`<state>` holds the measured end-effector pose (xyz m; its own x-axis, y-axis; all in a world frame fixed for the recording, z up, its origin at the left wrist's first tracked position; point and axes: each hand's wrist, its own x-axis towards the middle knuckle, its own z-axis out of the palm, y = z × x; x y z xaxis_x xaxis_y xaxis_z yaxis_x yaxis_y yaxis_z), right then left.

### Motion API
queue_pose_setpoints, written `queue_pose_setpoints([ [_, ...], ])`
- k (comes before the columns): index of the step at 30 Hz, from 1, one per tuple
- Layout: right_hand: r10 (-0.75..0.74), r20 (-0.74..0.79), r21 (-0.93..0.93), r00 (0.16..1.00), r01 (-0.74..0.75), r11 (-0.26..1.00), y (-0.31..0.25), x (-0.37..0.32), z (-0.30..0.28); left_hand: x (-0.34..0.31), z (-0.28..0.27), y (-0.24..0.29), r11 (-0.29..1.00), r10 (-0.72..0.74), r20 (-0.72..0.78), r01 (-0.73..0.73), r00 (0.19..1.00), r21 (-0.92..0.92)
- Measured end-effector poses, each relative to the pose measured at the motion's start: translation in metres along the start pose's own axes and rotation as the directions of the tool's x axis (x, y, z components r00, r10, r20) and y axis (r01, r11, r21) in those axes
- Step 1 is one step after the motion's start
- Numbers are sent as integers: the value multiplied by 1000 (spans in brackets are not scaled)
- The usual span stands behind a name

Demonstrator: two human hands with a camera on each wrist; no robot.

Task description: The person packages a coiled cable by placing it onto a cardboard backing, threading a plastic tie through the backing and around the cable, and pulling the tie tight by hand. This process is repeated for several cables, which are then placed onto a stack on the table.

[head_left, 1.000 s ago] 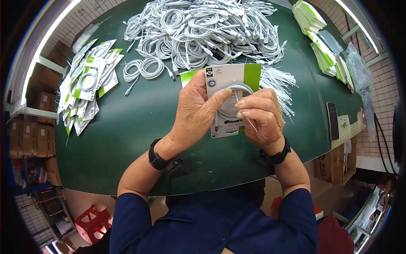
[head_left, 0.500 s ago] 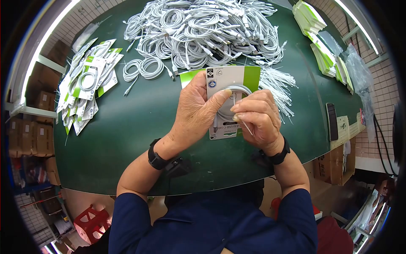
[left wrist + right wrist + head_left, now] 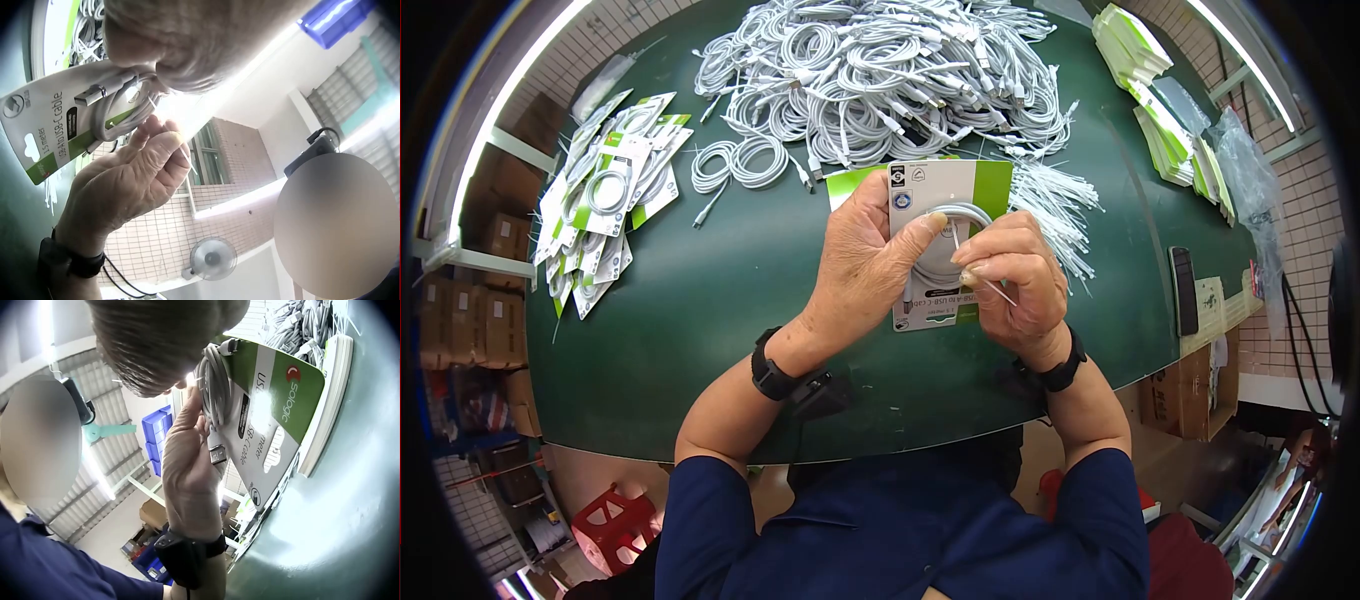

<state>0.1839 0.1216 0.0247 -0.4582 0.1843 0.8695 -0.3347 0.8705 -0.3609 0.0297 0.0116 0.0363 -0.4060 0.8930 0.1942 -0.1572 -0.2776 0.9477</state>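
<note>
My left hand (image 3: pixel 865 255) grips a white and green cardboard packaging card (image 3: pixel 930 180) over the table, its thumb pressing a coiled grey-white USB cable (image 3: pixel 972 211) against the front. In the right wrist view the cable's metal USB plug (image 3: pixel 217 454) hangs below the coil beside the printed lettering. My right hand (image 3: pixel 1022 285) pinches a thin white cable tie (image 3: pixel 1000 292) between thumb and fingers, close to the coil. That tie passes by the coil's middle, and its free end sticks out past the fingertips. The back of the card is hidden in the head view.
A large heap of coiled cables (image 3: pixel 880 80) lies at the back, with a bundle of white ties (image 3: pixel 1055 210) at its right. Carded cables (image 3: pixel 605 200) pile up at left. Card stacks (image 3: pixel 1165 140), a plastic bag (image 3: pixel 1245 180) and a phone (image 3: pixel 1184 290) lie at right.
The card has come slightly down toward the body. My right hand has shifted a little, and the tie's free end now points more to the right.
</note>
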Motion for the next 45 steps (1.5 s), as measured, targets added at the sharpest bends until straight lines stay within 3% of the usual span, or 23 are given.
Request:
queue_pose_setpoints([
  [13, 62, 44, 62, 997, -64, 996, 1, -1, -2, 1, -3, 2, 998, -67, 36, 66, 997, 13],
  [22, 43, 54, 21, 998, -44, 999, 1, 0, -1, 1, -4, -1, 998, -37, 41, 36, 998, 43],
  [28, 170, -198, 189, 965, -133, 973, 4, -8, 9, -3, 4, -9, 999, -27, 24, 27, 999, 33],
  [34, 81, -88, -152, 993, -94, 984, 15, 3, -7, -6, 5, -24, 996, -1, 46, -3, 999, 88],
  [45, -55, 85, -299, 995, 78, 951, 18, 3, -19, -6, 6, -23, 996, -11, 51, 7, 999, 84],
])
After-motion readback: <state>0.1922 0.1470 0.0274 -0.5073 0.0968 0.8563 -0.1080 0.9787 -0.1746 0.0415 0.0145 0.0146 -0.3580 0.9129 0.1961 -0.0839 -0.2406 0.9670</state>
